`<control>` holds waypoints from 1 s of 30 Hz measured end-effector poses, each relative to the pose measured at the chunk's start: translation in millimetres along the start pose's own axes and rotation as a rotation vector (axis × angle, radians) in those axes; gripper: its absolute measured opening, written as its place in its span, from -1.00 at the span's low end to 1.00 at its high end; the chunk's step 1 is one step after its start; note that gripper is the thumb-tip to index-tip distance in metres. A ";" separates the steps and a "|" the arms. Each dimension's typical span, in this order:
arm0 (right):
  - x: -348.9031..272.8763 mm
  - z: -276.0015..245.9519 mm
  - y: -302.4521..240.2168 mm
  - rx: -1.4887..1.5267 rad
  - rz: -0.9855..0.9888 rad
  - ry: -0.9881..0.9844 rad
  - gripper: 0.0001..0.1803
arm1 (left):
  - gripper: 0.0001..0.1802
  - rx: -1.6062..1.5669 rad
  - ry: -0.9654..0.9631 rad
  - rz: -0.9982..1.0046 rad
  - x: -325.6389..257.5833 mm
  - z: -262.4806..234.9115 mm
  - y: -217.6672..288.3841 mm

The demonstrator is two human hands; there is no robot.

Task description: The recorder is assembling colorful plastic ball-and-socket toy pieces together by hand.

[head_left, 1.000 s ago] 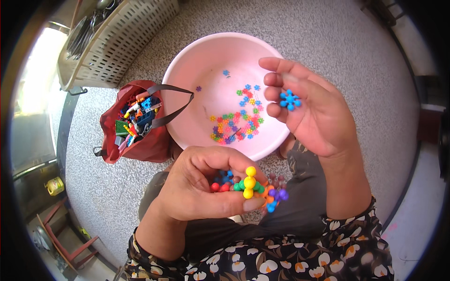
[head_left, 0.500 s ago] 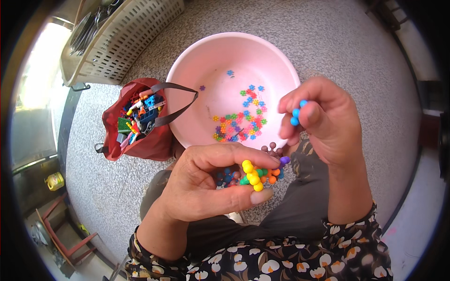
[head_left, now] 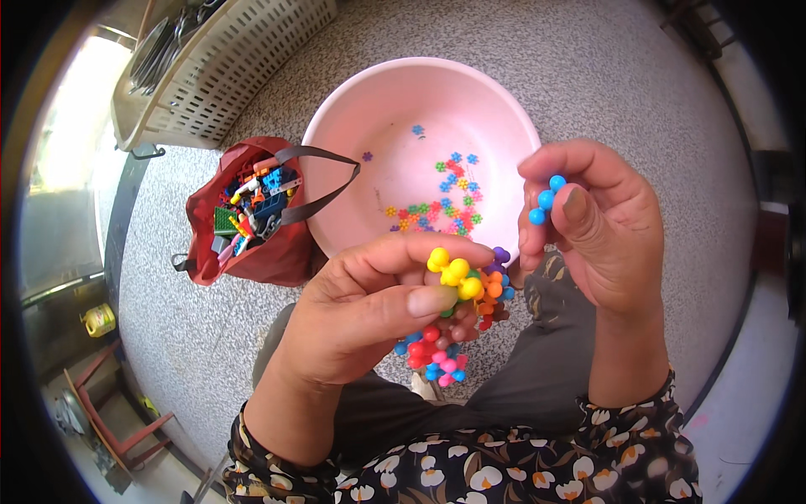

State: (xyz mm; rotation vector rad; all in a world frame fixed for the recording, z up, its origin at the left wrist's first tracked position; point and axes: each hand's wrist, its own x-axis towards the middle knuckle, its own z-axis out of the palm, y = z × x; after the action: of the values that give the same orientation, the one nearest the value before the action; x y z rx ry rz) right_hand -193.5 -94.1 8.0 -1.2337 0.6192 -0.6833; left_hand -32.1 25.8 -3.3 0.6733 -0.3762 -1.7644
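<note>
Between the thumb and fingers of my left hand (head_left: 357,311) is a chain of knobbed plastic snowflake toy pieces. Its yellow piece (head_left: 456,274) shows uppermost; green, orange and purple pieces adjoin it, while red, pink and blue ones (head_left: 437,357) hang below. My right hand (head_left: 606,223) pinches a single blue snowflake piece (head_left: 546,199), held apart from the chain to its right and a little higher. Both hands are over my lap, at the near rim of a pink basin (head_left: 344,134). Inside the basin lie many loose coloured snowflake pieces (head_left: 449,189).
Left of the basin stands a red bag (head_left: 290,252) full of mixed building toys, its dark handle reaching over the basin's rim. A cream slotted basket (head_left: 227,71) with metal items is at the far left. A reddish chair frame (head_left: 105,412) and yellow bottle (head_left: 99,320) are at the left.
My left hand has turned the chain, so its red, pink and blue pieces now hang in view below. My right hand has moved slightly right with the blue piece.
</note>
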 end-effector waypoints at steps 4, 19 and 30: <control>-0.6 -6.1 -0.2 -0.017 -0.013 -0.049 -0.57 | -0.57 -0.112 -0.011 -0.015 -3.4 3.1 3.9; -1.4 4.6 -3.7 0.069 -0.077 -0.083 -0.63 | -0.41 -0.125 -0.090 0.092 -6.6 1.7 -3.9; -3.2 4.6 -3.5 0.041 -0.093 -0.174 -0.69 | -0.46 -0.003 0.037 0.009 -15.3 4.1 -0.6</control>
State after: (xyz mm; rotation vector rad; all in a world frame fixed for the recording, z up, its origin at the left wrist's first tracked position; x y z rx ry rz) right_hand -192.6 -89.4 12.6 -1.2746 0.4045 -0.6549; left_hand -32.2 40.2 3.4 0.6997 -0.3505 -1.7419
